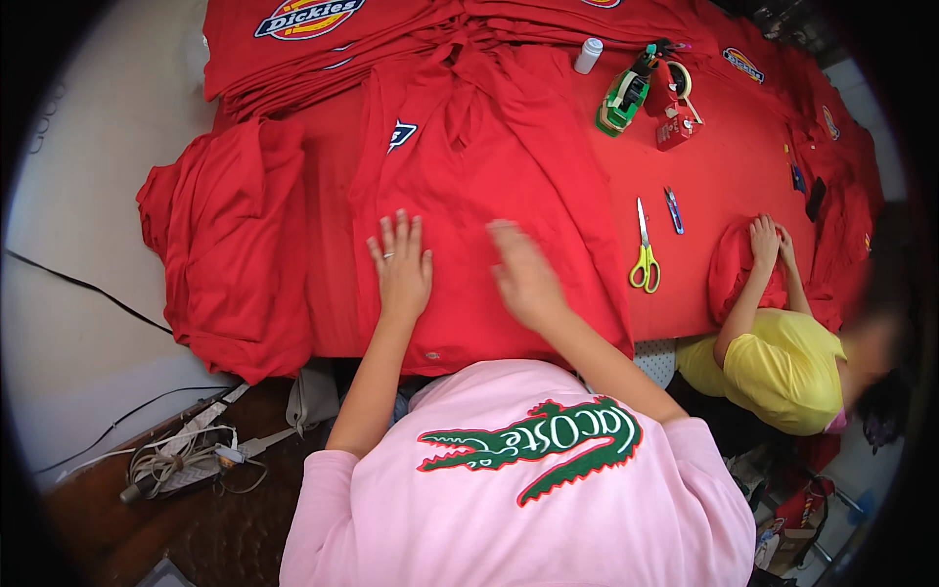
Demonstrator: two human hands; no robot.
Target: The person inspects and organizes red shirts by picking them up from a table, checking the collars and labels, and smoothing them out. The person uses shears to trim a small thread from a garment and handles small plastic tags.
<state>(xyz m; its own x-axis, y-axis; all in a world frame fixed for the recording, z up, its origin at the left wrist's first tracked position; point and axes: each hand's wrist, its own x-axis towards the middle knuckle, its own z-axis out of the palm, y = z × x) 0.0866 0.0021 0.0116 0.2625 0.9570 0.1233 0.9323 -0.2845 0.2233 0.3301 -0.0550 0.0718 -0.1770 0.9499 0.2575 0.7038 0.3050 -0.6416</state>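
A red garment (469,205) with a dark blue and white patch lies spread out before me, its lower edge at the near side of the table. My left hand (403,274) rests flat on its left half, fingers apart, a ring on one of them. Over the right half is my right hand (528,279), fingers stretched out and slightly smeared by motion. Whether that palm touches the cloth I cannot tell. Neither hand holds anything. Right of the garment lie yellow-handled scissors (644,254) and small blue thread snips (674,210).
Folded red garments (293,59) are stacked at the back; a rumpled red pile (235,245) lies left. A white bottle (588,56), a green tape dispenser (623,98) and a red box (677,127) stand back right. A co-worker in yellow (782,367) handles red cloth at right.
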